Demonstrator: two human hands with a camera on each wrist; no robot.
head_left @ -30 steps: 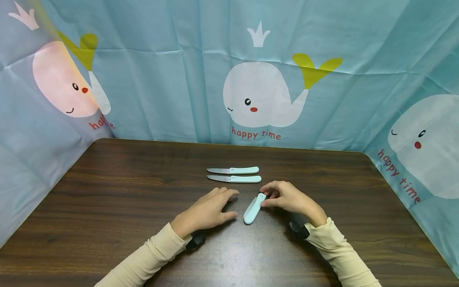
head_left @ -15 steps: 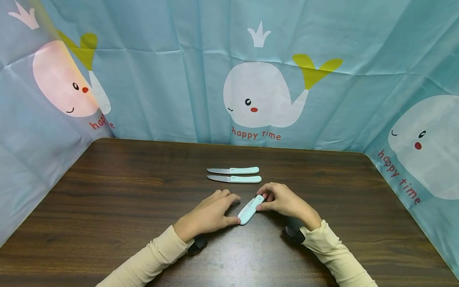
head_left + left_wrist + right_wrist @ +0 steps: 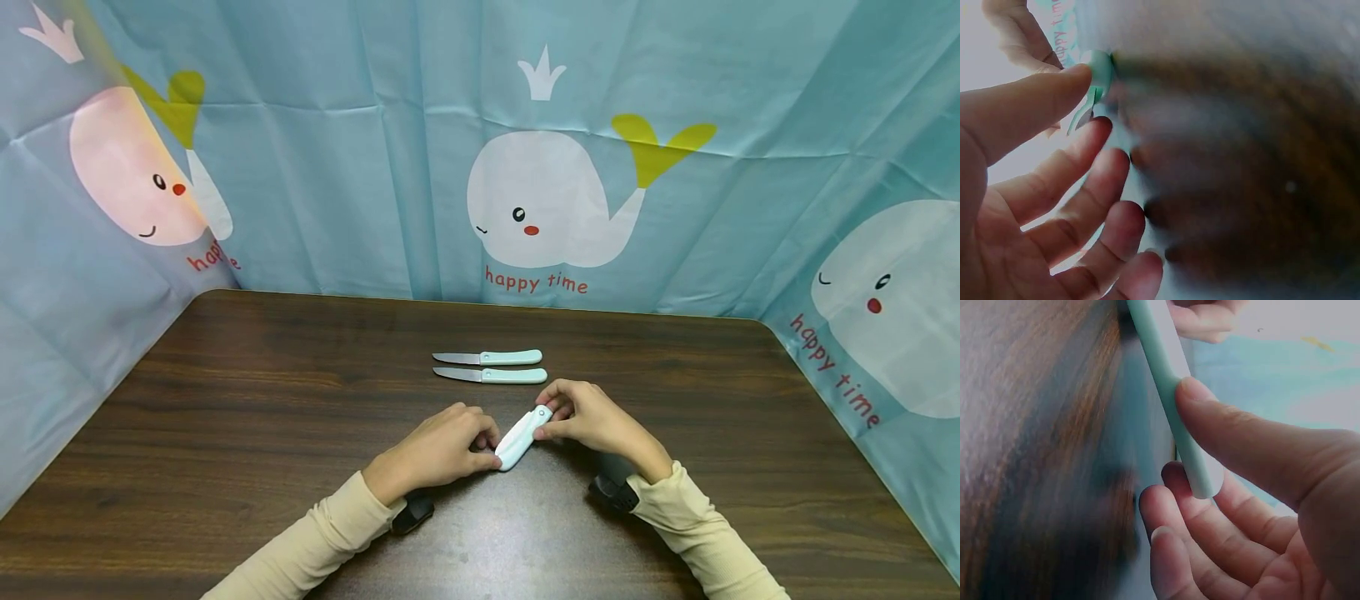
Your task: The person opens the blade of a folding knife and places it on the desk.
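Note:
A folding knife (image 3: pixel 516 443) with a pale mint handle lies slanted between both hands, its blade folded in along the handle. My right hand (image 3: pixel 592 421) grips the pivot end. In the right wrist view the thumb (image 3: pixel 1210 409) presses along the handle (image 3: pixel 1163 381), with the fingers curled behind. My left hand (image 3: pixel 438 446) is at the lower end. There the left wrist view has the thumb (image 3: pixel 1035 103) on the tip of the handle (image 3: pixel 1101 70) and the index fingertip (image 3: pixel 1099 128) by the blade's edge. The knife is held close over the table.
Beyond the hands, two similar knives, a far one (image 3: pixel 512 357) and a nearer one (image 3: pixel 514 377), lie unfolded and parallel, blades to the left. The dark wooden table (image 3: pixel 262 400) ends at a blue curtain (image 3: pixel 360 208) printed with whales.
The right hand has moved the folded knife slightly left. My left hand has come to its lower end, first with the thumb, then with the fingers curling in toward it.

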